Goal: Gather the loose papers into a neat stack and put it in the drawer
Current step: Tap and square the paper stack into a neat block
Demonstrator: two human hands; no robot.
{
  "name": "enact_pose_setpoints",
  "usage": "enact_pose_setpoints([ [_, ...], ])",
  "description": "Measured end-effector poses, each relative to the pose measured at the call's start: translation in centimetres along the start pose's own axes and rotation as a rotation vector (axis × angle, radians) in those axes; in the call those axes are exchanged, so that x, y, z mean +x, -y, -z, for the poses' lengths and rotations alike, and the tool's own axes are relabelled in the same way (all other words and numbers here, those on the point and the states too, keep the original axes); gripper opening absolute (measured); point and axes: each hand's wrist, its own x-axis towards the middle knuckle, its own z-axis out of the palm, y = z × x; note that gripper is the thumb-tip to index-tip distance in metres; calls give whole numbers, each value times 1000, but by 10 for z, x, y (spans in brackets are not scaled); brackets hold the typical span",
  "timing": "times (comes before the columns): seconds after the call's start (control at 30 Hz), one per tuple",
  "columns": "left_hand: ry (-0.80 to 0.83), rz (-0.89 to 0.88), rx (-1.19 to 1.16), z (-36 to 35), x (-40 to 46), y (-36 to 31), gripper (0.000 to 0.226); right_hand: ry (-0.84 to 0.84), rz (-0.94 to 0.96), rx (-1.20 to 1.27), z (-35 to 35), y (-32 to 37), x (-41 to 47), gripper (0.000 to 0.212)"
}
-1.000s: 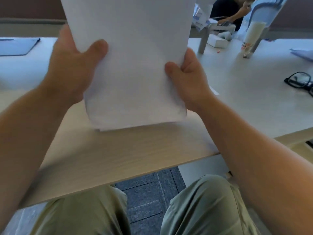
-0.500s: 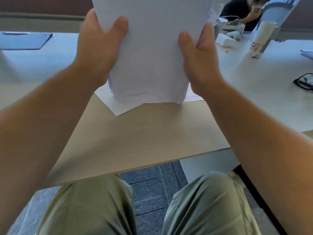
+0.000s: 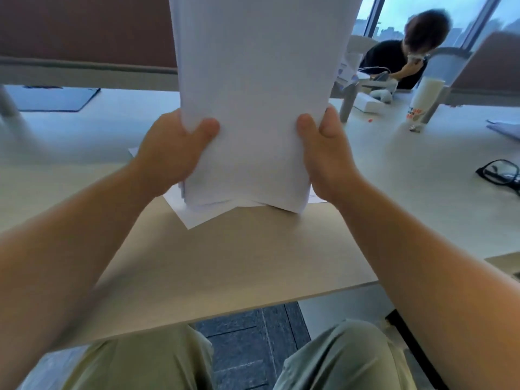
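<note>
You hold the upright sheaf of white paper sheets (image 3: pixel 253 108) at centre frame, its lower edge on or just above one flat white sheet (image 3: pixel 194 218) lying on the pale wooden desk (image 3: pixel 253 263). A second ago it stood nearer the desk's front edge; now it sits farther back, edges not yet even, so you are probably still squaring it. Your left hand (image 3: pixel 171 156) and right hand (image 3: pixel 326 161) clamp its sides, thumbs pressed on the front, fingers hidden behind. No drawer shows. Black-framed glasses (image 3: pixel 501 173) lie at right.
</note>
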Motion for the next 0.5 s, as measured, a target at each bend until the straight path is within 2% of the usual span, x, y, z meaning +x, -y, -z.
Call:
enact_pose_setpoints([
  [0.07, -57, 5, 64, 4, 0, -2, 18, 57, -37, 74, 4, 5, 8, 16],
  [0.1, -79, 35, 52, 8, 3, -1, 17, 68, -63, 31, 10, 3, 16, 21],
  [0.13, -103, 81, 19, 12, 5, 3, 16, 62, -92, -106, 19, -1, 24, 22],
  [0.2, -146, 210, -111, 23, 7, 20, 16, 82, -186, -564, 41, -19, 40, 34],
  [0.27, -184, 336, -268, 32, 8, 37, 15, 125, -411, -979, 59, -40, 44, 66],
  [0.3, -188, 395, -345, 35, 8, 43, 13, 145, -512, -1087, 64, -49, 43, 80],
  [0.4, -204, 553, -584, 39, 11, 54, 14, 196, -594, -1200, 64, -63, 35, 100],
  [0.5, -138, 573, -811, 37, 14, 57, 37, 292, -483, -1243, 55, -70, 34, 101],
])
